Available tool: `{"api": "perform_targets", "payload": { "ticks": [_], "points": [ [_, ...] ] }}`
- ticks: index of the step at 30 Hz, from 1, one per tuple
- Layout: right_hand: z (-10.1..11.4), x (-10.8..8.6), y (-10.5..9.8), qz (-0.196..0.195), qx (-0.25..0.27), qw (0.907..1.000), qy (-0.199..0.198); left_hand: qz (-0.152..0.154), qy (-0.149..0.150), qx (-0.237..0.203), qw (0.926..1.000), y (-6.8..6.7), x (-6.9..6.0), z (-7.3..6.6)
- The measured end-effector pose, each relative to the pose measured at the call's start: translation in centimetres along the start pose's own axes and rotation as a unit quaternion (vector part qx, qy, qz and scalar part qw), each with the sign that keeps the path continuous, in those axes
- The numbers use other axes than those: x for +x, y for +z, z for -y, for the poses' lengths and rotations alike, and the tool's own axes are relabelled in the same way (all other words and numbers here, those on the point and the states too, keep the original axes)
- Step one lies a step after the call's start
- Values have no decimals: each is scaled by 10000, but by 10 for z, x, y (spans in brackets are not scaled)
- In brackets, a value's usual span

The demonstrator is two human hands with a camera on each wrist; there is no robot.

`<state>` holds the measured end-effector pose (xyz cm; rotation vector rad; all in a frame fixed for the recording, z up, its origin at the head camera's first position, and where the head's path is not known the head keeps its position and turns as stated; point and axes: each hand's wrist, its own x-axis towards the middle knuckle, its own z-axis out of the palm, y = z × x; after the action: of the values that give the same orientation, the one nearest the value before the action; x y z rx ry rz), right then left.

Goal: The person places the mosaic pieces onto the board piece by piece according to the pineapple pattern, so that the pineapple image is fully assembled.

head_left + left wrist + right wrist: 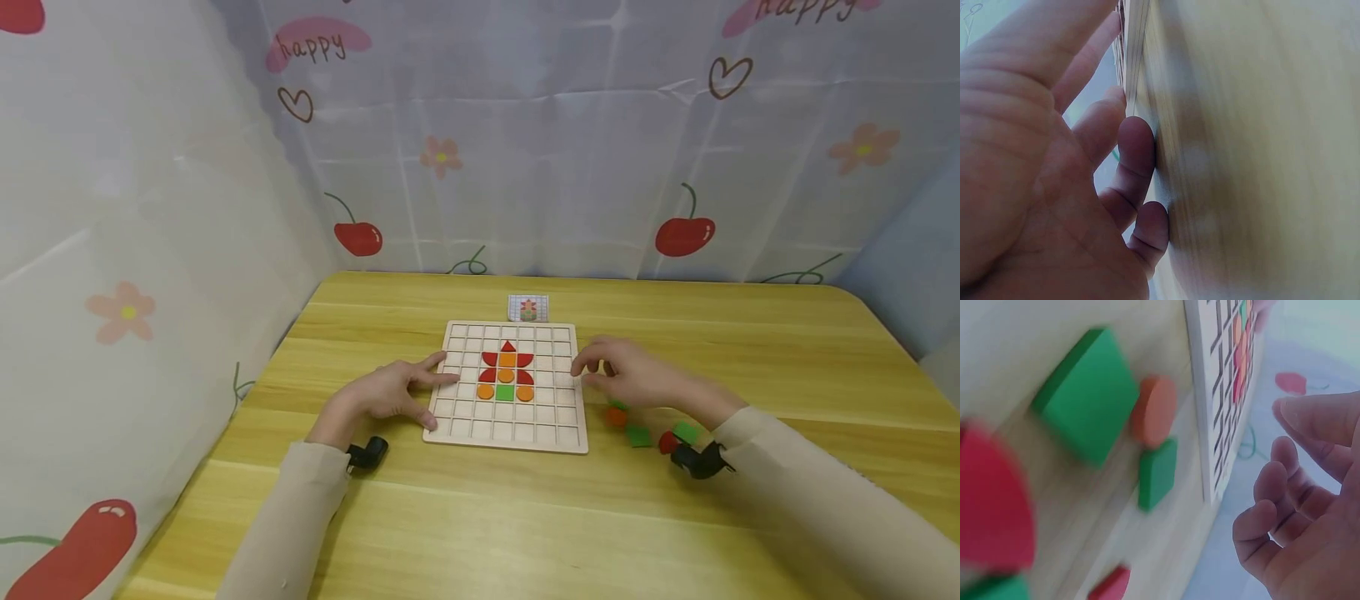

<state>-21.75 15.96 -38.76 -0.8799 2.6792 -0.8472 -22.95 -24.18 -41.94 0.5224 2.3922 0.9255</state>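
The grid board (467, 410) lies flat on the table (480, 525) between a splayed left hand (392, 390) touching its edge and a loosely bent right hand (628, 372) with no piece visible in it, so light, steady left-hand pressure should keep the coloured pieces (506, 376) settled

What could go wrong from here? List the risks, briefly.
The left hand touches the left edge of the board; a push could shift it and perhaps jog the red triangle out of place. The black device by the right sleeve sits close to a loose red piece and green piece, so a sweep there might scatter them.
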Motion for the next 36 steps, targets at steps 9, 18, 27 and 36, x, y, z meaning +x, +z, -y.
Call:
{"api": "perform_targets", "payload": {
  "ticks": [9,18,27,36],
  "points": [
    [-22,-27,-17,-202,-234,9995,84,-7,-26,15,10000,1,0,0],
    [-55,-48,-28,-120,-437,9981,415,-2,-46,-28,10000,1,0,0],
    [-69,-62,-29,94,-483,9968,630,-13,-12,-54,10000,1,0,1],
    [-73,-71,-26,-163,-391,9968,684,3,-20,-170,9999,1,-1,-2]
  ]
}}
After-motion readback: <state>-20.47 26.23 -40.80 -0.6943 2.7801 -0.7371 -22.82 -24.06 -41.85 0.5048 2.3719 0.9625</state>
